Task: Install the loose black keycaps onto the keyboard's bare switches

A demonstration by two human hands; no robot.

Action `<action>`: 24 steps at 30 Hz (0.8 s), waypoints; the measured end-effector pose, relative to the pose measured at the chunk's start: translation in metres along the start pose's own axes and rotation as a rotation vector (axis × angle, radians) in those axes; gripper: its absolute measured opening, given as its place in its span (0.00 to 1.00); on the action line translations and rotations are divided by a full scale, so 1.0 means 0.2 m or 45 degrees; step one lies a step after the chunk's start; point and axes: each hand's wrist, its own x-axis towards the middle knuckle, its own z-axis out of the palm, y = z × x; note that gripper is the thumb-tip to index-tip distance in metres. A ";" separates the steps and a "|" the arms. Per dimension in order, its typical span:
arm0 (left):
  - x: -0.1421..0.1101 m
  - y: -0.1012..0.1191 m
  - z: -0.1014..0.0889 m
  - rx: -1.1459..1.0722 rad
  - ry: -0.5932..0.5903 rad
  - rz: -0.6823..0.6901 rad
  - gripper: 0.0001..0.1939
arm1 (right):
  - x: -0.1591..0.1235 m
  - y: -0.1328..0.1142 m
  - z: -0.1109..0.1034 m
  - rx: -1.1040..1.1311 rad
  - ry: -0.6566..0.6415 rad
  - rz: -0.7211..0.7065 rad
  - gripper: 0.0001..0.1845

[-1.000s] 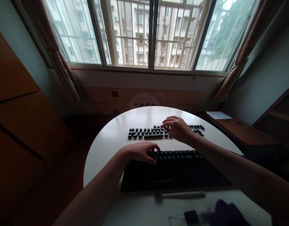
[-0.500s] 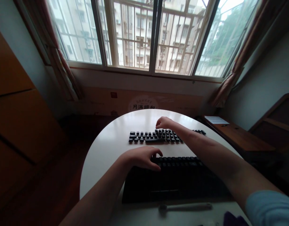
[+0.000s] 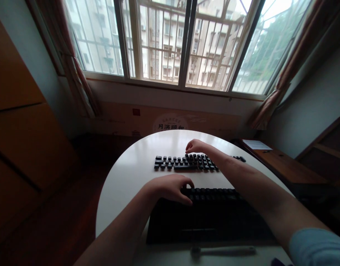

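Observation:
A black keyboard lies on the white round table in front of me. My left hand is curled over its left end, with the thumb on the near side and fingers at the far edge. Beyond it, loose black keycaps lie in rows, a long spacebar keycap among them. My right hand reaches across, fingertips pinched together at a keycap in the farthest row. My right forearm hides part of the keyboard and the keycap rows.
A slim tool with a pale handle lies near the front of the table. Something dark purple shows at the bottom edge. To the right stands a wooden side table with a sheet of paper. Windows are ahead.
The view has shifted slightly, and the purple thing has mostly left the bottom edge. Both hands keep nearly the same place and pose over the keyboard and keycaps.

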 end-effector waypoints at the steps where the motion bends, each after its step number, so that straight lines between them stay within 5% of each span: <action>1: 0.00 0.00 0.00 0.003 0.001 -0.003 0.32 | 0.00 0.00 0.00 0.010 -0.015 -0.004 0.14; 15: 0.00 0.01 0.00 0.035 0.014 -0.018 0.33 | 0.03 -0.03 0.02 -0.077 0.084 0.034 0.15; 24: 0.00 0.01 0.00 0.032 0.004 0.001 0.31 | 0.00 -0.06 0.01 -0.084 -0.016 -0.012 0.12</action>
